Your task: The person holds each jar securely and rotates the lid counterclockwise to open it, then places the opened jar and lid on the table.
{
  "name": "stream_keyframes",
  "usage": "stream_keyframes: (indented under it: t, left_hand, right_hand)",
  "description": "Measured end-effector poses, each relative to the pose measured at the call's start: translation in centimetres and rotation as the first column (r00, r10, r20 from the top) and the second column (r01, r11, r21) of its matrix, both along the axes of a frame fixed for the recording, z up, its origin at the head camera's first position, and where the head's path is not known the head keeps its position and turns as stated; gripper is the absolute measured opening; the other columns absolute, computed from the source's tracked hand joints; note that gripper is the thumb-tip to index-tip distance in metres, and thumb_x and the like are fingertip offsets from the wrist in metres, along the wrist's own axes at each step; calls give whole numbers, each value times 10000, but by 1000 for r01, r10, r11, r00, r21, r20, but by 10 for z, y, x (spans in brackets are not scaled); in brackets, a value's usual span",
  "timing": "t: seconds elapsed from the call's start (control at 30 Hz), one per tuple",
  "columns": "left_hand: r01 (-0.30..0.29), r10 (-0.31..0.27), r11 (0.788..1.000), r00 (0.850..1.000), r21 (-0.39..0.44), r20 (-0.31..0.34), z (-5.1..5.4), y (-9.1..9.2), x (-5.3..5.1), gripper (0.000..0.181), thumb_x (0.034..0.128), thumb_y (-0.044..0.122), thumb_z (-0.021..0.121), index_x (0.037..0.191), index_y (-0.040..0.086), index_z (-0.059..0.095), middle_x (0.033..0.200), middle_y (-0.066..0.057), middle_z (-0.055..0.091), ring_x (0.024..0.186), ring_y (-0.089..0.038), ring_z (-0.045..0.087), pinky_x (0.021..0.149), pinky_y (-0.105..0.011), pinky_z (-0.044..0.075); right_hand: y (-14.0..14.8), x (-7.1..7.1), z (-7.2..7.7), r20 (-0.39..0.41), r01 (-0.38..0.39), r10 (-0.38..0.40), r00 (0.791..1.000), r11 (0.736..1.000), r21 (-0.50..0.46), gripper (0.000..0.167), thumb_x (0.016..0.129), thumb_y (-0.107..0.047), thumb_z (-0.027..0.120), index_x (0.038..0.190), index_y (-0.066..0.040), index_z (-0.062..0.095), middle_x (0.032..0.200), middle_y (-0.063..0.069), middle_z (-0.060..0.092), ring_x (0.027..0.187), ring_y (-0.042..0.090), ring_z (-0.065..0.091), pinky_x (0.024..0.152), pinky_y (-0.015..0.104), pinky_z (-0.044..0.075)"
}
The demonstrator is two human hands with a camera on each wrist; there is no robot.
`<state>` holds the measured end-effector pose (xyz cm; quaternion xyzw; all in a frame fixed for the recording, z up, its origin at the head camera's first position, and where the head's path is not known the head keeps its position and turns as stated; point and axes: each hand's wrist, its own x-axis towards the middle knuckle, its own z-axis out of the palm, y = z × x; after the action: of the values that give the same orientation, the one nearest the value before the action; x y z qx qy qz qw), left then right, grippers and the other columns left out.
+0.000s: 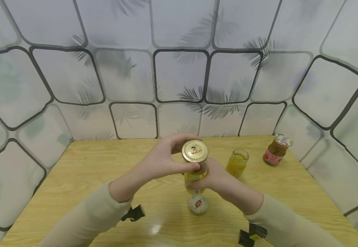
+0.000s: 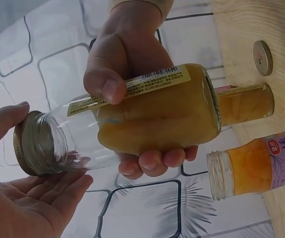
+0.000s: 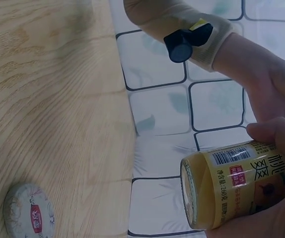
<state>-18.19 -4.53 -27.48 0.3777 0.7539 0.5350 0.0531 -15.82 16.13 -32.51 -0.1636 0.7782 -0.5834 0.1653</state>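
Note:
A glass jar with a gold lid (image 1: pixel 195 151) and yellow contents stands upright between the hands in the head view. My left hand (image 1: pixel 163 157) has its thumb and fingers round the lid, and the left wrist view shows it at that lid (image 2: pixel 28 144). The jar's body (image 2: pixel 157 111) is gripped by my right hand (image 2: pixel 132 59), thumb on one side and fingers on the other. Its yellow label (image 3: pixel 239 181) faces the right wrist view, where my right hand (image 3: pixel 276 198) covers part of it. The lid is on the jar's mouth; how tight cannot be told.
A white patterned lid (image 1: pixel 198 204) lies on the wooden table (image 1: pixel 98 171) just nearer than the held jar. To the right stands a lidless jar (image 1: pixel 236 164) with orange-yellow contents. Farther right is a brown jar (image 1: pixel 274 152) with a patterned lid. Patterned cloth (image 1: pixel 179 75) surrounds the table.

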Motion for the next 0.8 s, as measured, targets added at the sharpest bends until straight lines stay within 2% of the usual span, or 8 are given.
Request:
stream_keyframes:
  t: [0.23, 0.43, 0.63, 0.8]
  left_hand:
    - [-5, 6, 1000, 1000, 30, -21, 3, -5, 2, 622, 854, 33, 853, 1430, 15, 617, 1400, -139, 691, 1324, -284, 667, 1182, -411, 503]
    - [-37, 39, 998, 999, 50, -36, 6, -13, 1, 613, 861, 10, 839, 1434, 21, 620, 1399, -136, 696, 1328, -287, 666, 1186, -404, 499]
    - [-85, 85, 995, 996, 45, -10, 4, -24, 0, 610, 884, -11, 809, 1457, 22, 601, 1433, -155, 673, 1332, -317, 659, 1178, -485, 499]
    - [-112, 113, 993, 994, 39, -7, -3, -34, -1, 568, 912, 11, 788, 1450, 17, 605, 1390, -154, 694, 1278, -310, 689, 1136, -488, 532]
  right_hand:
    - [0, -1, -3, 17, -20, 20, 1000, 999, -28, 621, 835, -24, 822, 1403, 11, 573, 1352, 221, 677, 1247, 294, 653, 1142, 563, 496]
    - [-4, -4, -5, 16, -24, 25, 1000, 997, -79, 641, 818, -18, 817, 1404, -24, 559, 1254, 164, 694, 1158, 235, 668, 1042, 444, 556]
    - [-9, -8, -2, -6, -28, 28, 1000, 994, -104, 615, 808, -1, 820, 1374, -62, 588, 1189, 82, 690, 1115, 200, 648, 993, 381, 542]
    - [-11, -11, -1, -17, -13, 12, 1000, 995, -99, 539, 804, 9, 822, 1309, -26, 635, 1178, 76, 701, 1109, 189, 657, 1013, 390, 538]
